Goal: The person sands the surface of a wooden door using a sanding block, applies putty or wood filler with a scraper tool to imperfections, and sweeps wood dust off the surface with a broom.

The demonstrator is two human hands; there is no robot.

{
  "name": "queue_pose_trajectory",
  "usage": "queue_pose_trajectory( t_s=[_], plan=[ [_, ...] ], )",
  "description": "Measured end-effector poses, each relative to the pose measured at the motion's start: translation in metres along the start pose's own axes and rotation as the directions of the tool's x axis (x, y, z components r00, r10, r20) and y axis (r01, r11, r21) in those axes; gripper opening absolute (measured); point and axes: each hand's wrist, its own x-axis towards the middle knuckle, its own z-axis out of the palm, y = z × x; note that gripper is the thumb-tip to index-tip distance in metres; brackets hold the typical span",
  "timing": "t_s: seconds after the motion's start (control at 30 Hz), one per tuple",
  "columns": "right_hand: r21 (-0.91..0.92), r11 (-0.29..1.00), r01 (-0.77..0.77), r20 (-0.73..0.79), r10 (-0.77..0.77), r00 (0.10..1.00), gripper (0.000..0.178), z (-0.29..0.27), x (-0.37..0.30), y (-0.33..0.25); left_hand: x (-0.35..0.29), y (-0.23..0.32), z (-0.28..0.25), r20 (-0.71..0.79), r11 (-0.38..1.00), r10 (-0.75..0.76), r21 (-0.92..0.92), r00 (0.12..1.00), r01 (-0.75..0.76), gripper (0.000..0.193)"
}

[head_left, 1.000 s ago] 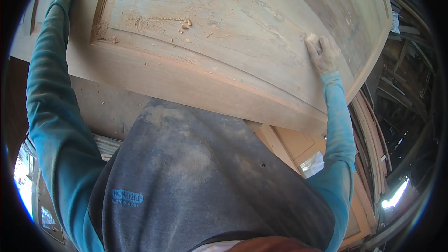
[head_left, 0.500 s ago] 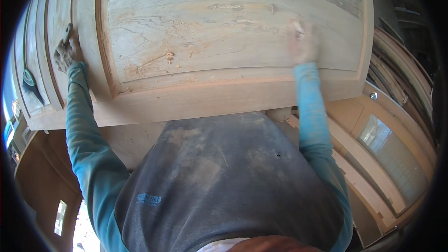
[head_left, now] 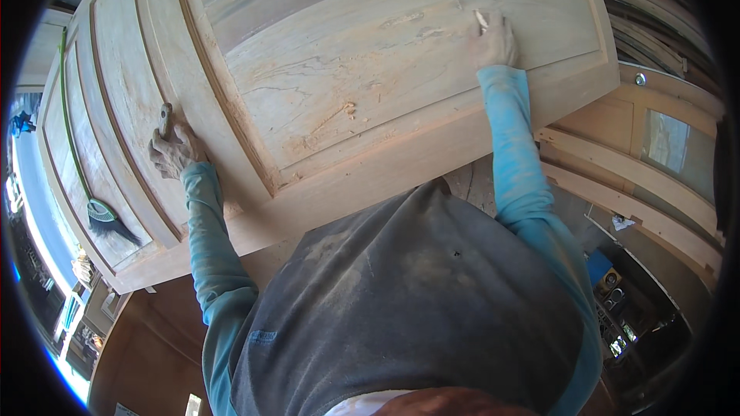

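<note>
A large pale wooden panel door (head_left: 432,135) lies in front of me, with raised mouldings around its panels. My left hand (head_left: 177,152) rests on a flat upright of the door, fingers curled around a small dark tool with a rounded, holed end (head_left: 166,114); its other end is hidden. On the wide panel, my right hand (head_left: 497,45) presses down with fingers closed on a small pale piece (head_left: 482,20), too little of which shows to name it. Wood crumbs (head_left: 349,109) and reddish dust lie on the panel between my hands.
A green-handled broom with black bristles (head_left: 112,223) lies across the door's left panels. Long boards (head_left: 640,23) are stacked beyond its right end. To the right is a wooden frame with a glass pane (head_left: 667,139). Electronic equipment (head_left: 617,296) stands at lower right.
My view has turned, so the door slants up to the right and more of the broom shows. The right hand, blurred before, is clearer now. Both hands keep their holds.
</note>
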Motion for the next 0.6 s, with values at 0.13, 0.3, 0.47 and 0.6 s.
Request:
queue_pose_trajectory(
  t_s=[0.13,0.3,0.47,0.6],
  plan=[
    [0.092,0.948,0.304,0.266,-0.318,0.910,0.032,-0.004,-0.082,-0.095,-0.004,0.001,-0.005,0.016,0.999,0.034,-0.035,0.999,-0.034,0.070],
    [0.166,0.986,0.009,0.088,-0.024,0.996,0.033,0.018,-0.004,0.015,-0.007,-0.005,-0.003,-0.010,0.997,0.076,-0.031,0.997,-0.077,0.072],
    [0.075,0.983,0.169,-0.024,-0.168,0.986,0.030,0.019,-0.005,-0.045,0.002,-0.003,0.006,-0.002,0.998,0.065,0.009,0.998,-0.065,0.074],
    [0.219,0.889,0.401,0.155,-0.438,0.886,0.027,0.018,-0.063,-0.129,-0.005,-0.008,-0.006,0.002,0.996,0.086,-0.008,0.996,-0.086,0.074]
  ],
)
